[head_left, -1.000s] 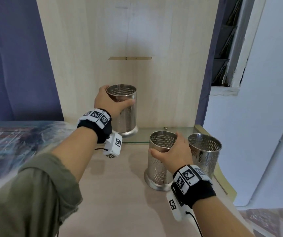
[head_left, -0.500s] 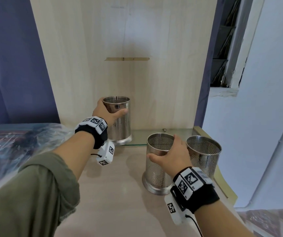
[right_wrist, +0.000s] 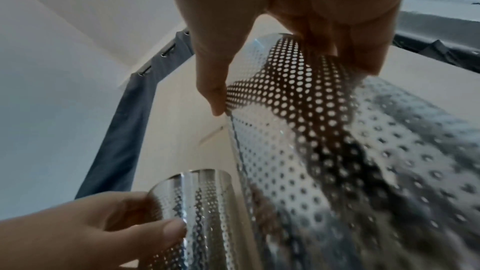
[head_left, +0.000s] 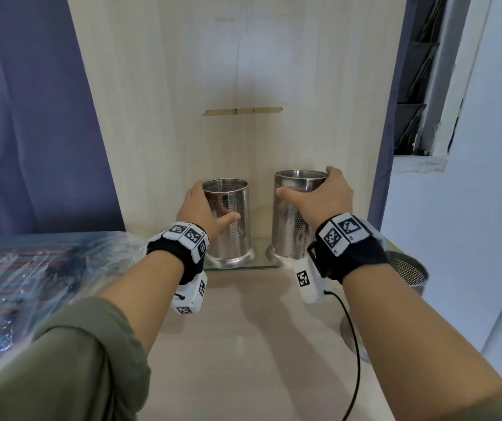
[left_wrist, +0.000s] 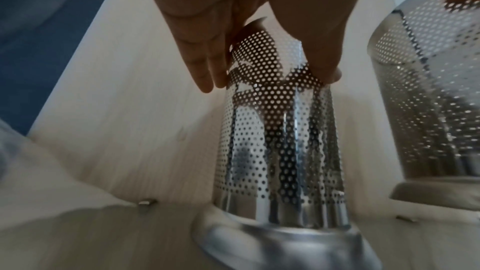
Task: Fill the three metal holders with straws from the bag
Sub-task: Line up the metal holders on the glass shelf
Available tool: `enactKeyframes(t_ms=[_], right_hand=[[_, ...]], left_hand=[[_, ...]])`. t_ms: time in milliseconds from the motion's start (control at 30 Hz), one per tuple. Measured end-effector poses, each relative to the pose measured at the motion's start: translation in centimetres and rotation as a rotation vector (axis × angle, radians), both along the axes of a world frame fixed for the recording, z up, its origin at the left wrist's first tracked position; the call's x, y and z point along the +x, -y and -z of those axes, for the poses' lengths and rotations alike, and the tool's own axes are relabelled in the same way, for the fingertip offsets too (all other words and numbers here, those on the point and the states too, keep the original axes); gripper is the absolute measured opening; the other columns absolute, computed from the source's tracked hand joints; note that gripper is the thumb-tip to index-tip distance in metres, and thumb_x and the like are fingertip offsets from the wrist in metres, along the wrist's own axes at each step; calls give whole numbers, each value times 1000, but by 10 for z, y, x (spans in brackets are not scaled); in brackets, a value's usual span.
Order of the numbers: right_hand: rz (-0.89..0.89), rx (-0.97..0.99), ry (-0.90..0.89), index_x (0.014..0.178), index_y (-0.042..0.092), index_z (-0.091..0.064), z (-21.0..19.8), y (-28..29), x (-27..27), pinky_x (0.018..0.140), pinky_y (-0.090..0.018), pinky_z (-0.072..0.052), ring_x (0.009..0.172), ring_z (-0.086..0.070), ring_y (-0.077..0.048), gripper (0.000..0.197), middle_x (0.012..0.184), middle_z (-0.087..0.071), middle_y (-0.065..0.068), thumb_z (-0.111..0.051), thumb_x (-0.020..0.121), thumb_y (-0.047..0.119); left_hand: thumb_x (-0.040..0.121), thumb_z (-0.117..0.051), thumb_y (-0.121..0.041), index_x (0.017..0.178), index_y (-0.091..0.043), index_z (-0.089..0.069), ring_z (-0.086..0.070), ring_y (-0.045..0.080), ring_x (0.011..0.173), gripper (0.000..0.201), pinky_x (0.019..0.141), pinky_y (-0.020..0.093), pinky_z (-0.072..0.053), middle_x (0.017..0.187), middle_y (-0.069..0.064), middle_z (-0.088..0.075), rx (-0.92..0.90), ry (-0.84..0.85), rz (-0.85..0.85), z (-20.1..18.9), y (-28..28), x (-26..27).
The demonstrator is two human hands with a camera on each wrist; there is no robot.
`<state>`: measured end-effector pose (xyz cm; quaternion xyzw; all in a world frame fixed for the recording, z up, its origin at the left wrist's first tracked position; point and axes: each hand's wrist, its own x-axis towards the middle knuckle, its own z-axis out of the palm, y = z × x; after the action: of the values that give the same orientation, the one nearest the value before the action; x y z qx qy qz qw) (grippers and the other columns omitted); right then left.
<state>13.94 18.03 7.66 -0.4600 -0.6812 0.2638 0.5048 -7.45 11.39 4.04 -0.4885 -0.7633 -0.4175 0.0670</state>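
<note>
Two perforated metal holders stand side by side on a glass shelf [head_left: 259,264] against the wooden back panel. My left hand [head_left: 204,208] grips the left holder [head_left: 231,226] around its upper wall, thumb in front; the left wrist view shows the same left holder [left_wrist: 280,141] upright on its base. My right hand [head_left: 319,192] grips the right holder [head_left: 292,235] near its rim, and that holder [right_wrist: 350,161] fills the right wrist view. A third holder [head_left: 407,275] stands lower at the right, partly behind my right wrist. All three look empty. A clear plastic bag [head_left: 31,284] of straws lies at the left.
The light wooden tabletop [head_left: 237,344] stretches toward me below the shelf. A wooden back panel [head_left: 237,71] rises behind the holders, with blue curtain [head_left: 25,117] to its left. A white wall and window frame [head_left: 444,117] close off the right side.
My left hand has lowered its holder onto the glass shelf. My right hand has carried the second holder from the tabletop up and back onto the shelf, beside the first.
</note>
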Motion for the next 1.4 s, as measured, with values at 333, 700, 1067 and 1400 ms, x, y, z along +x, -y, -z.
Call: enactKeyframes(t_ms=[333, 700, 1067, 1400], right_hand=[[-34, 16, -41, 149, 9, -29, 35, -38, -25, 108, -32, -37, 132, -46, -23, 113, 144, -47, -7, -88, 61, 46], [-139, -70, 202, 155, 16, 2, 30, -30, -10, 113, -43, -31, 140, -35, -30, 112, 155, -32, -11, -73, 79, 51], [238, 196, 500, 136, 21, -49, 73, 41, 99, 112, -51, -26, 137, -32, -34, 71, 146, -43, -12, -65, 78, 57], [179, -49, 125, 141, 11, -42, 105, 23, 115, 110, -42, -37, 136, -37, -32, 100, 149, -35, -17, -83, 61, 55]], left_hand=[[70, -82, -46, 146, -13, -27, -47, 24, 128, 99, 104, 34, -38, 144, 8, -41, 2, -8, -4, 3, 3, 2], [78, -68, -58, 153, -20, 8, -31, 36, 138, 113, 111, 49, -30, 153, 16, -29, -57, 0, -76, -8, 24, 22], [85, -56, -59, 139, -23, -42, -43, 23, 129, 66, 103, 39, -39, 142, 3, -43, -439, -458, -159, 3, 160, 43], [80, -67, -42, 130, -17, -45, -44, 31, 120, 60, 97, 44, -39, 130, 8, -47, -688, -526, -578, 49, 194, 45]])
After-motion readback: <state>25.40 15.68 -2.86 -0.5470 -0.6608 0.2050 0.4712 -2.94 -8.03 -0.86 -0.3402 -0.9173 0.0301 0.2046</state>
